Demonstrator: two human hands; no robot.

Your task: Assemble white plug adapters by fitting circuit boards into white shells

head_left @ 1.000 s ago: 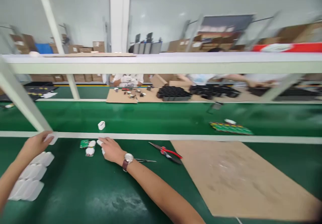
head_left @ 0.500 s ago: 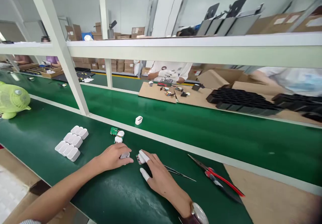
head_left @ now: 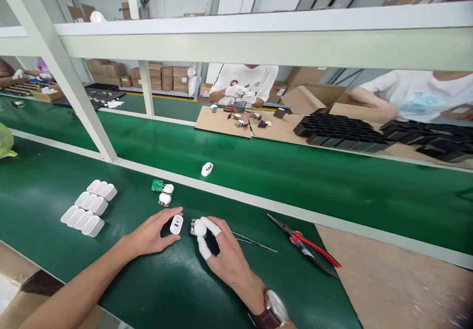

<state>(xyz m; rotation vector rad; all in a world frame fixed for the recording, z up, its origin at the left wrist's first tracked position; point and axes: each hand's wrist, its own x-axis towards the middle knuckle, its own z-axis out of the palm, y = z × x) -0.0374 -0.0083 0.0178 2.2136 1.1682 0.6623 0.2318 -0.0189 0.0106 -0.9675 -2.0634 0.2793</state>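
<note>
A small white plastic housing point(head_left: 177, 224) with slots in its face stands between the spread thumb and fingers of my left hand point(head_left: 151, 233); slim gaps show beside the fingertips. My right hand point(head_left: 227, 250), with white finger cots on thumb and forefinger, pinches a small circuit board point(head_left: 199, 227) carrying a rounded white part. Behind my left hand lie more circuit boards with white parts point(head_left: 165, 194). Rows of open white housings point(head_left: 83, 211) sit at the left. Tweezers point(head_left: 254, 243) lie partly hidden behind my right hand.
Red-and-black long-nose pliers point(head_left: 303, 244) rest at the right, beside a cardboard sheet point(head_left: 384, 270). Another white housing point(head_left: 207, 169) lies on the green belt point(head_left: 258, 171) beyond a pale rail. A shelf post point(head_left: 74, 92) rises at the left. Co-workers sit opposite near black trays point(head_left: 343, 132).
My left fingers have spread from around the white housing, whose slotted face now shows. My right thumb has come in to the circuit board beside the forefinger. The view has tilted down.
</note>
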